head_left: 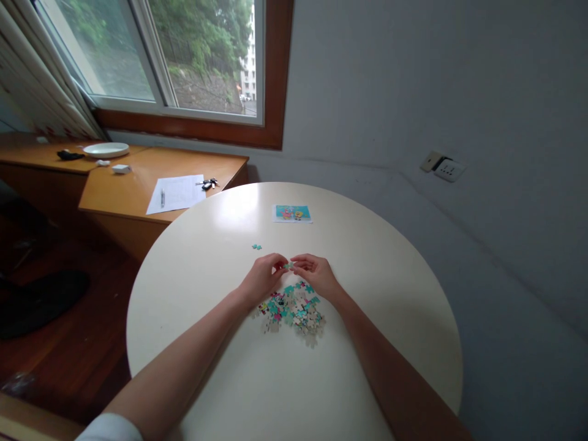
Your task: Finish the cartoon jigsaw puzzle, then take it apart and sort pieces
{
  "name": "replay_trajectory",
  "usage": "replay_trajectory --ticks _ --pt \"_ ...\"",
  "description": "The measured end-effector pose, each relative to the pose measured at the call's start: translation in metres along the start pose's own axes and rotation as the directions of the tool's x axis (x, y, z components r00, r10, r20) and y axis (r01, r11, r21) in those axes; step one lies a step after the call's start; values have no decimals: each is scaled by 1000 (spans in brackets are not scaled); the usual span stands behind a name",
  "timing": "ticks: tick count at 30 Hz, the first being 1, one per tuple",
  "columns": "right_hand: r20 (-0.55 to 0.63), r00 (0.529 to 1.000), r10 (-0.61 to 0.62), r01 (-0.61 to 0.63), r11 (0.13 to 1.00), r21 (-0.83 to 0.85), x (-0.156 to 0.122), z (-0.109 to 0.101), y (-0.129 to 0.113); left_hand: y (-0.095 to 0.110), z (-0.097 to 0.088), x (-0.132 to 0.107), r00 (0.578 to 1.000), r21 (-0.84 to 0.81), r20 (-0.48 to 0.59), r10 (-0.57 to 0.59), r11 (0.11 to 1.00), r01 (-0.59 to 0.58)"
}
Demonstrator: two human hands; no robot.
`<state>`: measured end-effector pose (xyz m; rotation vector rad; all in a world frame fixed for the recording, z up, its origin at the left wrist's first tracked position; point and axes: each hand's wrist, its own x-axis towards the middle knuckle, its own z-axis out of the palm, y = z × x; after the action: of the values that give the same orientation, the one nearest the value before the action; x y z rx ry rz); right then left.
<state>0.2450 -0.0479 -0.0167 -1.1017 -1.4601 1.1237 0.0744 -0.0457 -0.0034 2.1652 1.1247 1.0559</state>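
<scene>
In the head view, the left hand (264, 274) has its thumb and fingers closed in a narrow pinch on a small puzzle piece (288, 266), which lies between the two hands, over the round table (184, 288). The right hand (318, 274) meets it from the other side with fingertips near together; whether they also press the piece, I cannot tell. It is also too small to say if it is one piece or some joined ones.

The pile of puzzle pieces (291, 304) is just on the near side of the grip, between the wrists. Beyond the grip and a little to its left is a small teal cluster (256, 247), and farther beyond lies the picture card (292, 213).

In my judgement, the piece could slip out, because the fingers have very little surface to hold. If its tabs are forced at a wrong angle, they may bend. A lowered wrist could push the pile apart, since it is so near, and an outward swing of the left hand could knock the cluster.
</scene>
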Motion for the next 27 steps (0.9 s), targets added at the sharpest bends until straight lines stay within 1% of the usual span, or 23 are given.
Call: replay_trajectory --ticks 3,7,12,19,27 --pt "15 1000 -17 17 999 -33 0 0 0 -1 0 0 1000 -2 -6 -16 1000 16" --pt "4 1000 -25 25 999 -30 0 0 1 -2 1 0 1000 -7 -12 -23 1000 23" --pt "-4 1000 -15 15 1000 -26 1 0 2 -4 2 0 999 16 -32 -7 1000 8" --pt "-7 1000 8 -8 1000 -19 1 0 0 -3 -1 0 999 16 -24 30 999 -30" --pt "25 1000 2 -2 1000 -27 -2 0 -4 -4 2 -1 999 13 -39 -11 1000 11"
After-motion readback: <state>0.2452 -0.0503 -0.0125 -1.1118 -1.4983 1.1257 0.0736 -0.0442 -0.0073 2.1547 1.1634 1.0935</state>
